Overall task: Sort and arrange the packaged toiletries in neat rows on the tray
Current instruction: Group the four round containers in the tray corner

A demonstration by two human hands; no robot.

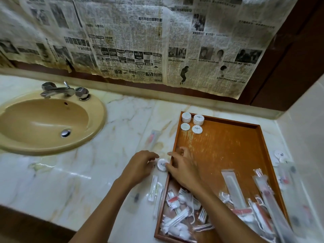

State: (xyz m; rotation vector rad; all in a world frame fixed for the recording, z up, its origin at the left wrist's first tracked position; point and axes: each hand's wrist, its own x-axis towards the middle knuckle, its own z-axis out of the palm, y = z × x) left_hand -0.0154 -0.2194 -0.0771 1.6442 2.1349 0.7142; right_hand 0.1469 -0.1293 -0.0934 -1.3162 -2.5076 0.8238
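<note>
A wooden tray [228, 137] lies on the marble counter. Several round white soap packets [192, 122] stand in two short rows at its far left corner. A loose heap of clear sachets [182, 213] fills the tray's near left end, and long clear sleeves [233, 186] lie at its near right. One round white packet [162, 164] sits on the counter just outside the tray's left rim. My left hand [140, 165] and my right hand [182, 167] flank that packet, fingertips touching or nearly touching it; whether either grips it is unclear.
A tan sink [47, 125] with a chrome tap [64, 91] is at the left. More sachets [155, 190] lie on the counter left of the tray, a long sleeve [153, 137] lies further back, and packets [284, 165] lie right of the tray. Newspaper covers the wall.
</note>
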